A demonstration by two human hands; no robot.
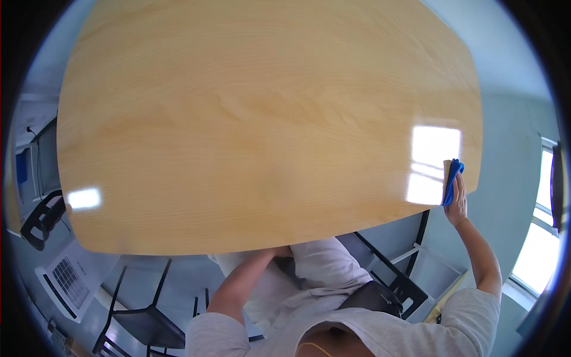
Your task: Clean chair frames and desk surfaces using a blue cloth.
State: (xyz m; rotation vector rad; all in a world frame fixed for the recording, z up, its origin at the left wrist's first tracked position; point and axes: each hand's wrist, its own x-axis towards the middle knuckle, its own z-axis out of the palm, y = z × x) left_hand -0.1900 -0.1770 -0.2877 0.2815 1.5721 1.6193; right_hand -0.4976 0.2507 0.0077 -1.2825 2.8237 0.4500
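My right hand (457, 203) presses a folded blue cloth (453, 178) against the wooden tabletop (250, 134), close to its near right corner. The fingers lie along the cloth's right side. A narrow brownish strip shows along the cloth's left side; I cannot tell what it is. My left hand (283, 251) is at the near edge of the table, by my legs. Most of it is hidden there, so its fingers and anything in them are out of sight.
Black chairs (149, 325) stand behind on the left. Another black chair (403, 290) is near my right side, where a black bag (370, 299) hangs at my waist. A white vented appliance (69, 281) stands at left. Bright windows (537, 250) are on the right wall.
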